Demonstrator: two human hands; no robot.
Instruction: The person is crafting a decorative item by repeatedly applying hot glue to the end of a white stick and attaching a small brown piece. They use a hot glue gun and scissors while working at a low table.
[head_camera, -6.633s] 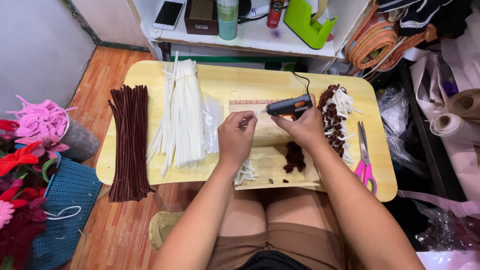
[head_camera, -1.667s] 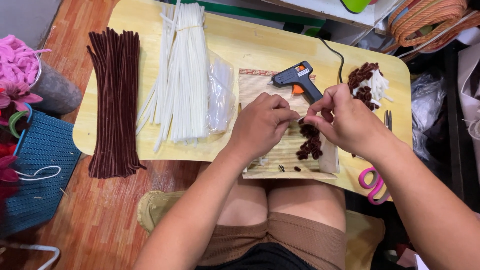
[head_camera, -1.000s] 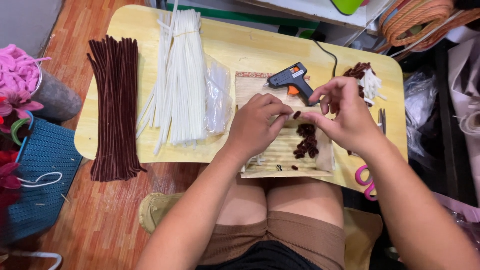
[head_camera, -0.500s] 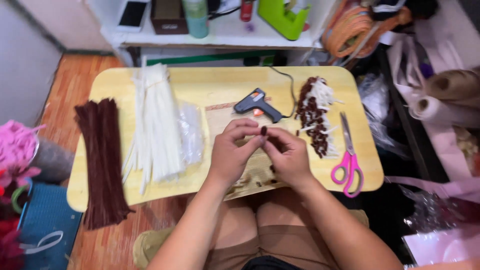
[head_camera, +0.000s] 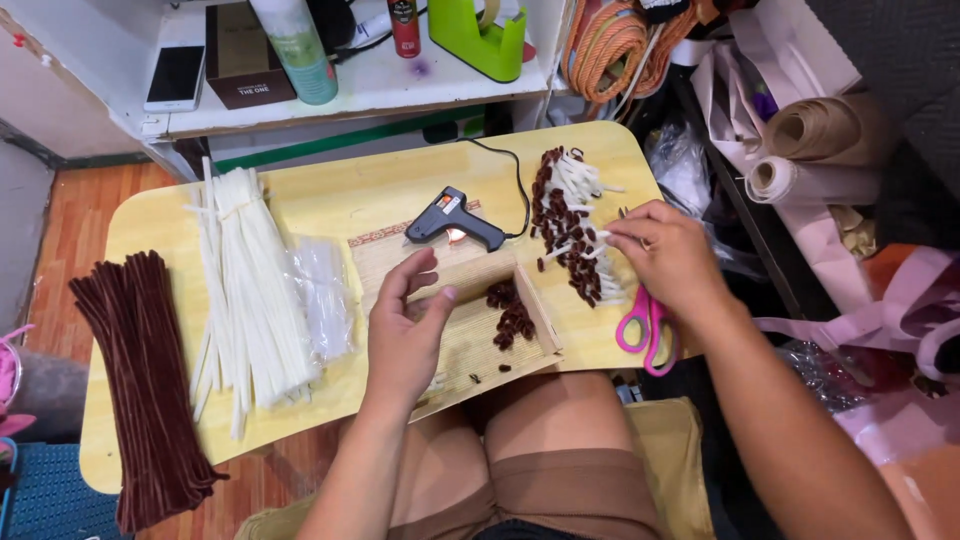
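Observation:
My left hand (head_camera: 405, 335) hovers over a small wooden work board (head_camera: 470, 330), fingers apart and empty. A little pile of dark brown bits (head_camera: 512, 312) lies on that board. My right hand (head_camera: 672, 255) reaches to the right and pinches a white stick with a brown tip (head_camera: 575, 245) at the edge of a heap of such finished sticks (head_camera: 572, 215). A black glue gun (head_camera: 455, 220) lies on its side just behind the board, its cord running back over the yellow table (head_camera: 370, 195).
A bundle of white sticks (head_camera: 240, 290) and a clear bag (head_camera: 320, 295) lie left of the board; brown pipe cleaners (head_camera: 145, 385) lie further left. Pink scissors (head_camera: 645, 320) sit under my right wrist. A shelf (head_camera: 380, 85) with a green tape dispenser (head_camera: 480, 40) stands behind. Paper rolls (head_camera: 810, 150) are at the right.
My hands were together over the board; now they have parted. The right hand has moved right to the heap of tipped sticks, and the left hand has opened over the board.

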